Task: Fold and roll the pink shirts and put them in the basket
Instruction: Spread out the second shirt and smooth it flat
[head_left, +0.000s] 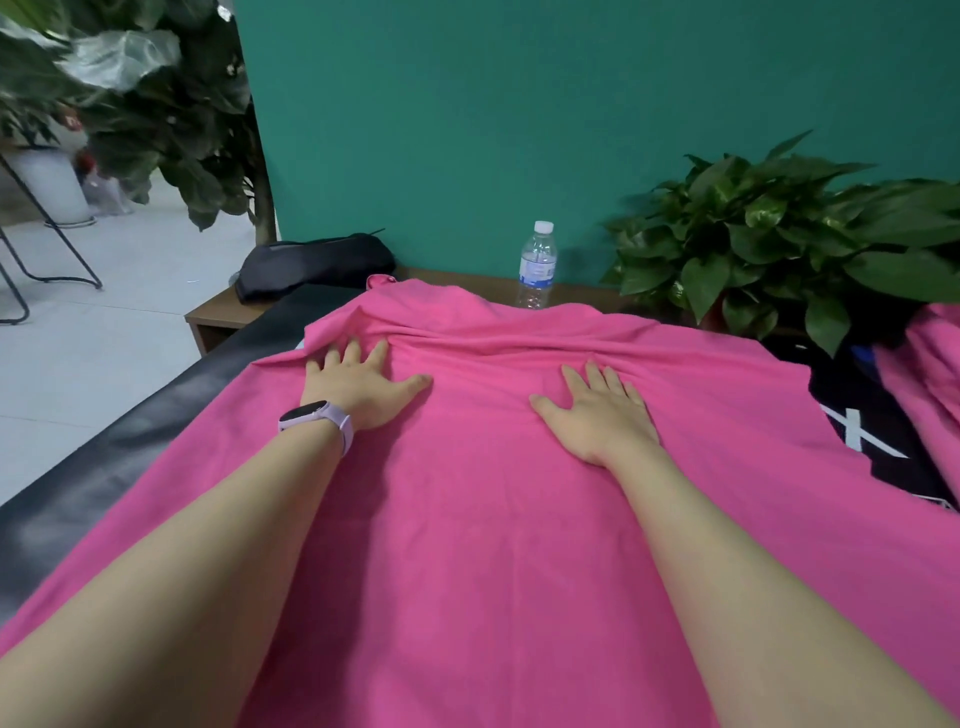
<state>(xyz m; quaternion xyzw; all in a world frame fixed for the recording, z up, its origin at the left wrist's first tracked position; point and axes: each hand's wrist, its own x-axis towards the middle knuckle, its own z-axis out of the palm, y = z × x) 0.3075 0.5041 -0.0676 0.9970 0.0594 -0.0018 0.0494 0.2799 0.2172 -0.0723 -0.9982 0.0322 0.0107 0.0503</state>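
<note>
pink shirt (483, 519) spread flat; left hand (358, 387), right hand (597, 415) press it, fingers straight.

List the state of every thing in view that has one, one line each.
pink shirt: spread flat, wrinkled near the far end, unfolded
left hand: open, palm pressed on the shirt
right hand: open, palm pressed on the shirt
water bottle: upright, capped, beyond the shirt
second pink shirt: heaped at the right edge
black bag: lying closed
</note>
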